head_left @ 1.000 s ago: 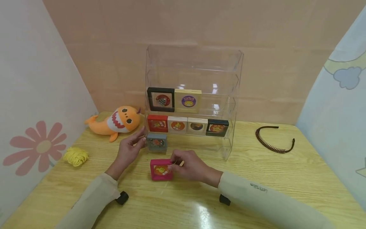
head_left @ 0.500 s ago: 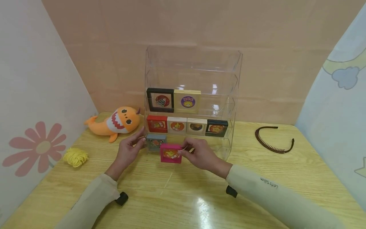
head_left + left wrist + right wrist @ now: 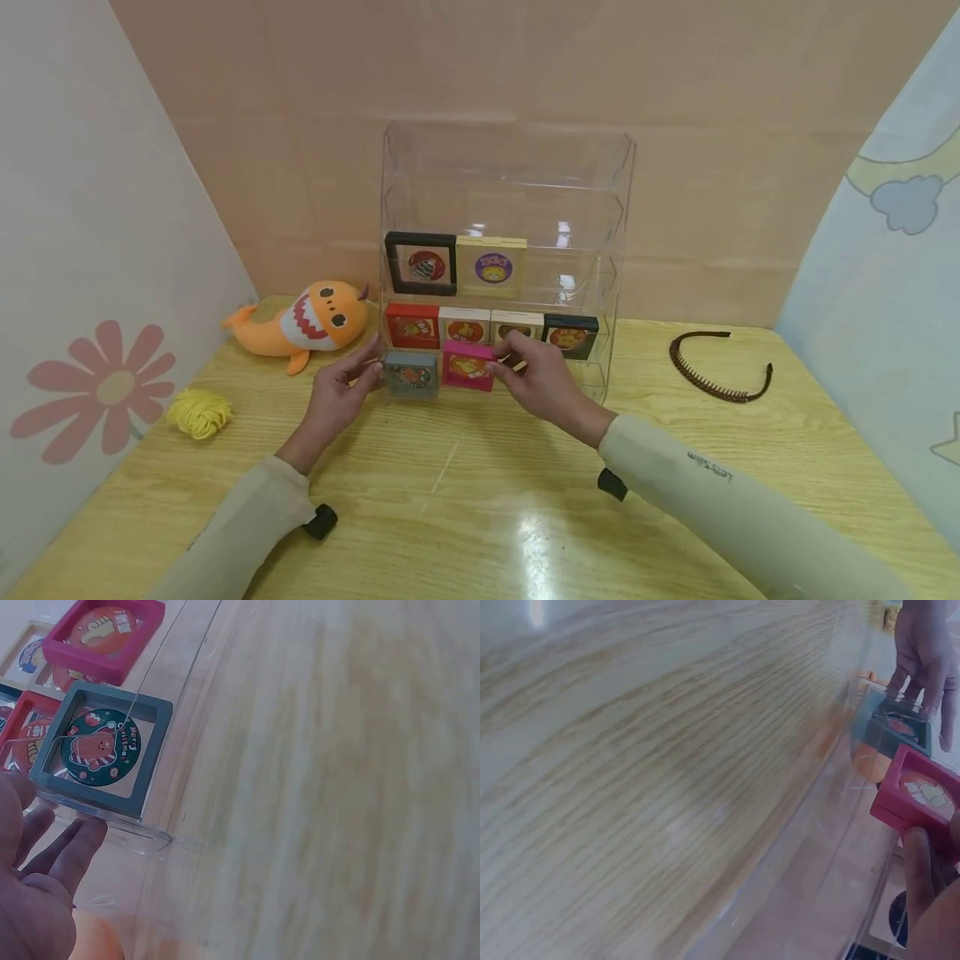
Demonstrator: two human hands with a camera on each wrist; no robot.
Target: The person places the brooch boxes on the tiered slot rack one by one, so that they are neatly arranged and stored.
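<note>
A pink square display frame (image 3: pixel 468 367) with a thumbs-up badge is pinched by my right hand (image 3: pixel 542 375) at its right side. It is at the bottom tier of the clear acrylic rack (image 3: pixel 615 333), tilted in the right wrist view. To its left in that tier stands a grey-blue display frame (image 3: pixel 154 750) with a green Merry Christmas badge. My left hand (image 3: pixel 339 398) rests against the rack's lower left side, its fingers (image 3: pixel 82 847) extended beside the grey-blue frame.
Red (image 3: pixel 412 326), white, cream and black frames line the tier above; black (image 3: pixel 421 292) and pale yellow (image 3: pixel 517 271) ones stand higher. An orange shark plush (image 3: pixel 322 317) and yellow yarn (image 3: pixel 199 413) lie left, a brown headband (image 3: pixel 708 383) right.
My right hand has lifted the pink display frame from the table and carried it up and rightward to the rack's bottom tier. The left hand stays at the rack's side.
</note>
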